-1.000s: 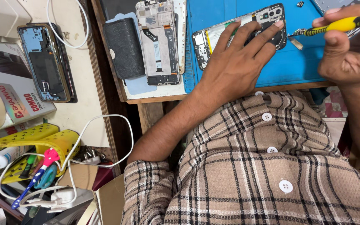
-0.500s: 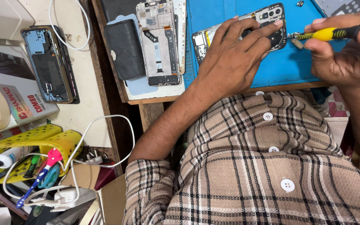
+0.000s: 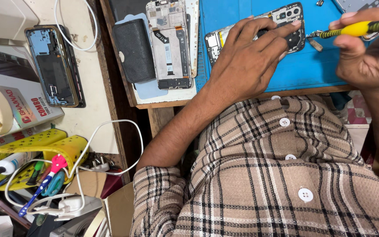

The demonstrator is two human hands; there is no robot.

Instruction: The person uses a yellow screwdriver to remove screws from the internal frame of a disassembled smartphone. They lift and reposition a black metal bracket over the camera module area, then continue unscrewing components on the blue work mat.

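Since a second ago the yellow-handled screwdriver (image 3: 358,29), pinched in the right hand (image 3: 369,57), has been brought lower toward the opened phone (image 3: 259,30), which is pressed flat on the blue mat (image 3: 312,70) of the worktop by the spread left hand (image 3: 246,66).

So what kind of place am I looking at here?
Most likely a phone repair bench: an opened phone on a blue mat, a yellow screwdriver in the right hand, and another stripped phone alongside.
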